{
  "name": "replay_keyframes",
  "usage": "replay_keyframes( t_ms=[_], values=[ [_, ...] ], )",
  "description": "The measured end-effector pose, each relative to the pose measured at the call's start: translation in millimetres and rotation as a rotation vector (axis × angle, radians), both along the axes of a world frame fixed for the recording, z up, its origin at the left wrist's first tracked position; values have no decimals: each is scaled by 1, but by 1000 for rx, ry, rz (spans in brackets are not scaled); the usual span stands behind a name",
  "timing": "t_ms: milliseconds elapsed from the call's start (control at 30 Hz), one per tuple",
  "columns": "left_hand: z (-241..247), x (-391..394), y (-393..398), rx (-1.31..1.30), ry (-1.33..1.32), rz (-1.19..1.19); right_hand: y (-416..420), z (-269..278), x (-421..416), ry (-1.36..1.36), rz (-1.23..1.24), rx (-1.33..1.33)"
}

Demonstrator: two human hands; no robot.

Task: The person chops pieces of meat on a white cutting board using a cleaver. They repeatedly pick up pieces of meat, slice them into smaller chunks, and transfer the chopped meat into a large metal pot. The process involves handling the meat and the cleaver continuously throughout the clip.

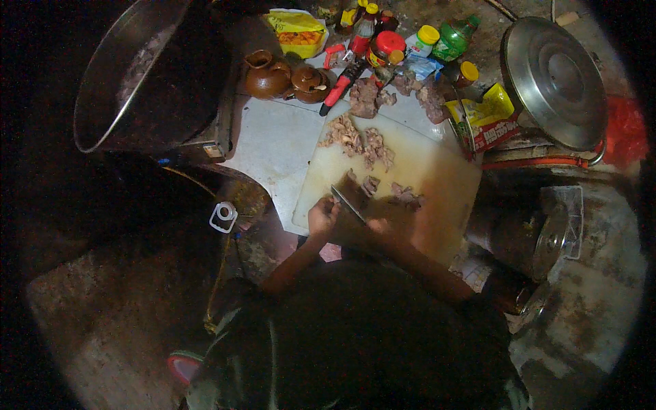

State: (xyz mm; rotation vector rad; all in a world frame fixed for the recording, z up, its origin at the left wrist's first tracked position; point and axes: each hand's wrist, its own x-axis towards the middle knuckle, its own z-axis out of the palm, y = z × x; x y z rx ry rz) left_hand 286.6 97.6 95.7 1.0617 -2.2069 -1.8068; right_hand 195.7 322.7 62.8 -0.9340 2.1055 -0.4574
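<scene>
My right hand (378, 226) is closed around the handle end of a kitchen knife (349, 206), above the near part of a pale cutting board (410, 136). The blade slants up and left, its tip beside the fingertips of my left hand (322, 218). My left fingers are curled near the blade; whether they pinch anything is too dark to tell. Just beyond the knife lie small pieces of cooked meat (370, 185) and more meat pieces (406, 195). Farther up the board is a pile of chopped meat (344, 134). A large meat chunk (365, 97) rests at the board's far edge.
A large metal pot (169, 102) stands at upper left. Along the back are a brown clay jug (266, 77), a lidded clay pot (309, 84), a red-and-black tool (341, 89), a red-lidded jar (387, 46) and a green bottle (453, 38). A round metal lid (556, 82) lies right.
</scene>
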Motion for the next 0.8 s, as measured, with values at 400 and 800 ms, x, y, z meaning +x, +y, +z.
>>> replay_keyframes(
  t_ms=[400, 800],
  values=[
    [-28, 26, 1, -71, 43, 15, -96, 81, -9, 14, -325, 224],
    [-47, 20, 6, -304, -243, -293, -56, 27, 12, 80, 85, -59]
  ],
)
